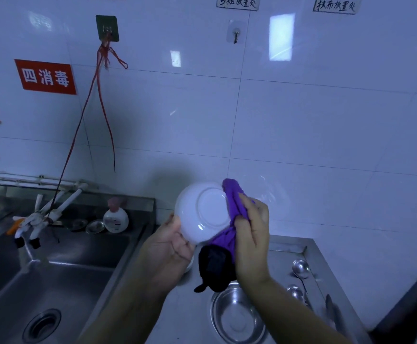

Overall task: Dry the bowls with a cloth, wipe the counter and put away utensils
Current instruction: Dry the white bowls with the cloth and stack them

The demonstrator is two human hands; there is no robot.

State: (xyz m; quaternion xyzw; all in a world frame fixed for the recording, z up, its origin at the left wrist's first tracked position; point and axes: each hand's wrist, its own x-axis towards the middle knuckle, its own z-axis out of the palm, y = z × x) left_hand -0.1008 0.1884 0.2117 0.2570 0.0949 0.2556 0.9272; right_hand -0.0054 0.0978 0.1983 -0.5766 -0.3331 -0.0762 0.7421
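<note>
Nearest, on the counter (286, 249), a steel bowl (237, 319) sits at the front edge, with two ladles (301, 269) lying toward the right edge and what looks like a knife (332, 311), blurred, beside them. None of these looks put away yet, and the counter wipe seems still to come.

Above the counter's left edge, by the sink (41, 281), both hands work a white bowl (202, 214), held up with its base toward the camera. The left hand (170, 244) grips its lower rim, thumb over the outside, fingers curled underneath. The right hand (252, 234) bunches a purple cloth (232, 207) against the bowl's right side, fingers closed around the fabric; a dark end of the cloth hangs below.

So drying is under way on this bowl. Whether the steel bowl is dry, I cannot tell.

Farther off, a soap bottle (115, 219) stands at the sink's back edge near the taps (51, 212).
</note>
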